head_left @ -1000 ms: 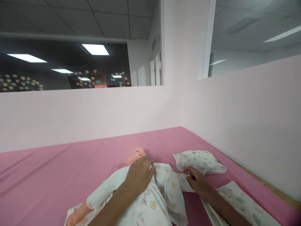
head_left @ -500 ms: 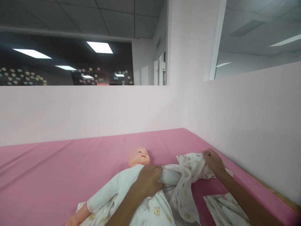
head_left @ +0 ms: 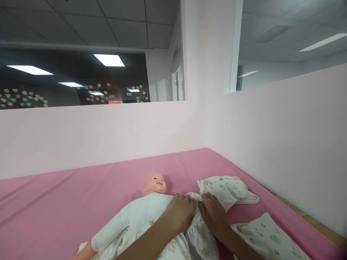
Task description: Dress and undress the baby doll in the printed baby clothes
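One pink sheet [head_left: 51,209], faintly creased, spreads beneath smooth, pale walls [head_left: 108,139]; windows [head_left: 121,32] at eleven and one o'clock show lit ceilings. Towards six o'clock, the left hand [head_left: 182,212] and right hand [head_left: 215,216] close narrowly on the soft printed garment [head_left: 202,240], side by side. The doll [head_left: 148,211] lies on the sheet, its round, glossy head at ten from them; a crumpled cloth [head_left: 230,189] rests at one, a flatter patterned cloth [head_left: 273,236] at four.

Bare hands [head_left: 182,213] and forearms [head_left: 154,239], apparently slim
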`<state>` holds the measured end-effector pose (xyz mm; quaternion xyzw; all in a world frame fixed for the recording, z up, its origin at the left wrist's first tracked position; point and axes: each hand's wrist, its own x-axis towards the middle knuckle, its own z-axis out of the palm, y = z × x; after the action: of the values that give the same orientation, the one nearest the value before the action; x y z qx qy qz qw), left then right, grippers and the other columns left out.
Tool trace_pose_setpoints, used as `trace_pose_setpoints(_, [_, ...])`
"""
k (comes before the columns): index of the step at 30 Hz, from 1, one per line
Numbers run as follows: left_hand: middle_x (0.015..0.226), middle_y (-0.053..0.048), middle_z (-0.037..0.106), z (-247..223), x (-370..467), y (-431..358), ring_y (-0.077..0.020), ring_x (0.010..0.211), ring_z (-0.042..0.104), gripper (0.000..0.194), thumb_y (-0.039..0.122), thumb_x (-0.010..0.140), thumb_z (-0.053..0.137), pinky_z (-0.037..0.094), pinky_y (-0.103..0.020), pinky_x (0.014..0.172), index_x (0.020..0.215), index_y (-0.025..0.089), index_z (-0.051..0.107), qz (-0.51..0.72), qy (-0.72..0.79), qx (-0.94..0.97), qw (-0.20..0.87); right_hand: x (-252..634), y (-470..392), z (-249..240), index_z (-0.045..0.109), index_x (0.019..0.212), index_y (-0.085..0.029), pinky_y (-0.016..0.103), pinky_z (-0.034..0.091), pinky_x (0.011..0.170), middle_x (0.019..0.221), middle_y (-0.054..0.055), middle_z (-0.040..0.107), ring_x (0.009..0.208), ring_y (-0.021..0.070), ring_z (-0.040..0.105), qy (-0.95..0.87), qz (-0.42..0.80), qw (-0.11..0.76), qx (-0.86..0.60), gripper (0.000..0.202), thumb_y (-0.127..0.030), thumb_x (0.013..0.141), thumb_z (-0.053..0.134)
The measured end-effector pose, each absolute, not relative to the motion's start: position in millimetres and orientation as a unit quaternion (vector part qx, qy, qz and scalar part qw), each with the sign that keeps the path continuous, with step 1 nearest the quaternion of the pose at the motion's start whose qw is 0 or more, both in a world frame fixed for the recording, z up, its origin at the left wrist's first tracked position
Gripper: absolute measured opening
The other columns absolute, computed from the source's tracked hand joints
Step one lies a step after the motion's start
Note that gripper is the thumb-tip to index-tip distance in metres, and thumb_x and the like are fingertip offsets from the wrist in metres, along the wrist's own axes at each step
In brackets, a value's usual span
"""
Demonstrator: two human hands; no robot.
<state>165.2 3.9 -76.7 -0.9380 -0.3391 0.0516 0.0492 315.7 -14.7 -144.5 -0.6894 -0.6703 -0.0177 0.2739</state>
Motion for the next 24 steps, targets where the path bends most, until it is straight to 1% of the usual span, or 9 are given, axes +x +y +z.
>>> trace_pose_setpoints(2, [0.114,-0.020,0.062,-85,177,12,-0.0329,0.103,0.060,0.045,0.014,0.076,0.058,0.047,-0.045,0.089,0.120,0.004,0.057,0.049,-0.333,-0.941,0.050,321,-12,-146,0.047,0.078,-0.022,0.035,0.038,0.079,0.091,0.008,0.062,0.092,0.0239,0.056,-0.664,0.000,0.287,-0.691,0.021,-0.020,0.093,0.031])
trace_pose_setpoints(4, [0.117,-0.020,0.061,-90,182,19,-0.0332,0.105,0.058,0.048,0.016,0.075,0.060,0.046,-0.046,0.089,0.121,0.005,0.056,0.041,-0.337,-0.940,0.044,326,-10,-146,0.047,0.078,-0.022,0.034,0.038,0.076,0.091,0.008,0.062,0.089,0.0230,0.056,-0.650,0.027,0.301,-0.697,0.020,-0.022,0.092,0.032])
trace_pose_setpoints(7, [0.115,-0.018,0.061,-86,176,21,-0.0327,0.105,0.057,0.044,0.022,0.075,0.062,0.045,-0.046,0.089,0.117,0.007,0.058,0.024,-0.347,-0.937,0.042,334,-4,-144,0.047,0.078,-0.021,0.031,0.037,0.071,0.087,0.006,0.062,0.083,0.0204,0.057,-0.626,0.060,0.333,-0.703,0.018,-0.024,0.091,0.034])
trace_pose_setpoints(10, [0.110,-0.015,0.061,-74,159,16,-0.0298,0.100,0.058,0.035,0.024,0.078,0.059,0.045,-0.041,0.084,0.110,0.010,0.059,-0.001,-0.373,-0.927,0.037,344,4,-143,0.047,0.072,-0.021,0.027,0.035,0.065,0.076,0.003,0.060,0.073,0.0171,0.055,-0.580,0.124,0.387,-0.706,0.017,-0.024,0.087,0.039])
trace_pose_setpoints(14, [0.106,-0.008,0.061,-62,137,12,-0.0229,0.093,0.057,0.020,0.024,0.079,0.053,0.042,-0.033,0.074,0.097,0.017,0.058,-0.073,-0.406,-0.911,-0.008,358,18,-143,0.044,0.059,-0.020,0.023,0.030,0.051,0.052,-0.004,0.044,0.051,0.0114,0.044,-0.485,0.289,0.447,-0.694,0.019,-0.023,0.077,0.051])
trace_pose_setpoints(16, [0.102,-0.005,0.060,-60,129,12,-0.0206,0.090,0.056,0.016,0.021,0.076,0.052,0.039,-0.031,0.071,0.092,0.018,0.056,-0.106,-0.408,-0.906,-0.032,362,25,-146,0.043,0.057,-0.021,0.023,0.028,0.044,0.045,-0.006,0.036,0.042,0.0100,0.037,-0.459,0.327,0.444,-0.697,0.022,-0.026,0.075,0.054])
trace_pose_setpoints(18, [0.100,-0.004,0.060,-59,126,12,-0.0192,0.087,0.055,0.019,0.019,0.075,0.051,0.038,-0.030,0.070,0.094,0.019,0.055,-0.144,-0.411,-0.897,-0.075,364,29,-148,0.043,0.056,-0.021,0.024,0.028,0.041,0.042,-0.006,0.034,0.038,0.0103,0.035,-0.449,0.340,0.438,-0.700,0.024,-0.030,0.074,0.055])
trace_pose_setpoints(21, [0.102,-0.002,0.061,-60,126,12,-0.0190,0.091,0.056,0.027,0.023,0.075,0.053,0.038,-0.029,0.071,0.102,0.021,0.055,-0.204,-0.424,-0.871,-0.145,363,29,-149,0.044,0.055,-0.021,0.025,0.030,0.042,0.043,-0.005,0.037,0.039,0.0113,0.038,-0.449,0.339,0.438,-0.701,0.022,-0.030,0.071,0.057])
trace_pose_setpoints(24, [0.107,-0.004,0.062,-62,130,13,-0.0214,0.097,0.057,0.029,0.030,0.077,0.057,0.039,-0.031,0.077,0.105,0.021,0.057,-0.219,-0.425,-0.866,-0.148,355,19,-146,0.050,0.058,-0.020,0.027,0.038,0.053,0.055,0.000,0.052,0.053,0.0159,0.051,-0.505,0.280,0.436,-0.691,0.019,-0.032,0.071,0.057])
